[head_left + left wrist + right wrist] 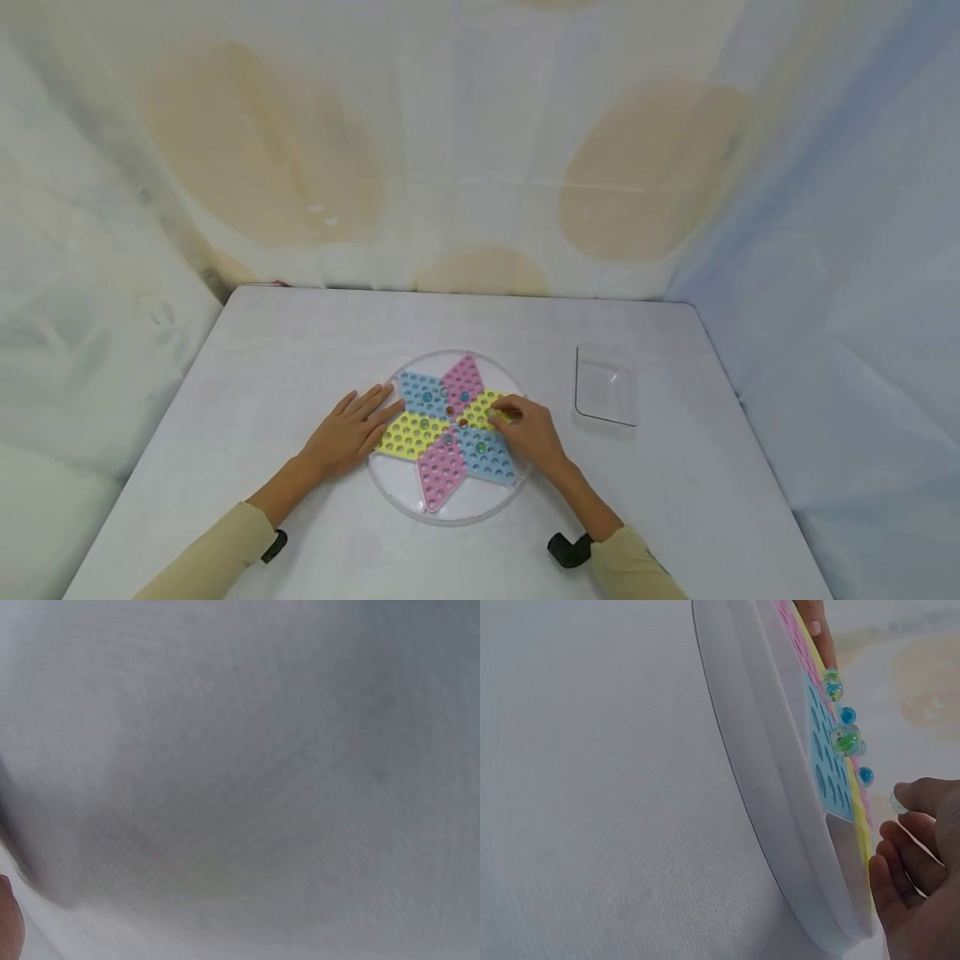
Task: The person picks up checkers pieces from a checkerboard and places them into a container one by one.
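A round white Chinese checkers board (480, 507) with a star of pink, blue and yellow points lies on the table. Several glass marbles sit in its holes, among them a green one (482, 447) and a blue one (464, 397). My left hand (345, 437) rests with fingers spread on the board's left edge. Over the right yellow point, my right hand (534, 433) pinches a pale clear marble (896, 803) between thumb and index finger, just above the surface. The left wrist view holds mostly blurred white cloth, with a fingertip (9, 922) at its left edge.
To the right of the board stands a clear square container (606, 392). White cloth covers the table (360, 550). Patterned curtains (480, 167) hang behind it and along both sides.
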{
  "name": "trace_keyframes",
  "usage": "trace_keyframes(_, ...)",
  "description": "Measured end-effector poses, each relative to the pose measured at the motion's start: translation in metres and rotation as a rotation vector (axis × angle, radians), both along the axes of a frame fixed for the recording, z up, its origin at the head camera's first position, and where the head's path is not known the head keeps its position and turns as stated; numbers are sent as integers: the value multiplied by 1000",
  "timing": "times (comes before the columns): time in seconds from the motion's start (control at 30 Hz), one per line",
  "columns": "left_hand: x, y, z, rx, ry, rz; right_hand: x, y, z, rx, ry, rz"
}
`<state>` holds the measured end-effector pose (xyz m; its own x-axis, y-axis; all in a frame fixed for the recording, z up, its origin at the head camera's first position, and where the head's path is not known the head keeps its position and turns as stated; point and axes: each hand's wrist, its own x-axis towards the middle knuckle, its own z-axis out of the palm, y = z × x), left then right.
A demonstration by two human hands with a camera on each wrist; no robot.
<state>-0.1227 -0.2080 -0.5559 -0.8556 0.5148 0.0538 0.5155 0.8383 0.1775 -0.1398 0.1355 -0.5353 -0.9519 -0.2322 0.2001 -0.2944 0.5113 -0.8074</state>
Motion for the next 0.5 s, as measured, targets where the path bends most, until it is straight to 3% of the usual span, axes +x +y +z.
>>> trace_keyframes(0.27, -1, -2, -1, -9, 8, -5, -2, 13, 11, -107, -54, -58)
trace_keyframes(0.5, 0, -1, -4, 28, 65, -18, -7, 32, 27, -161, -85, -72)
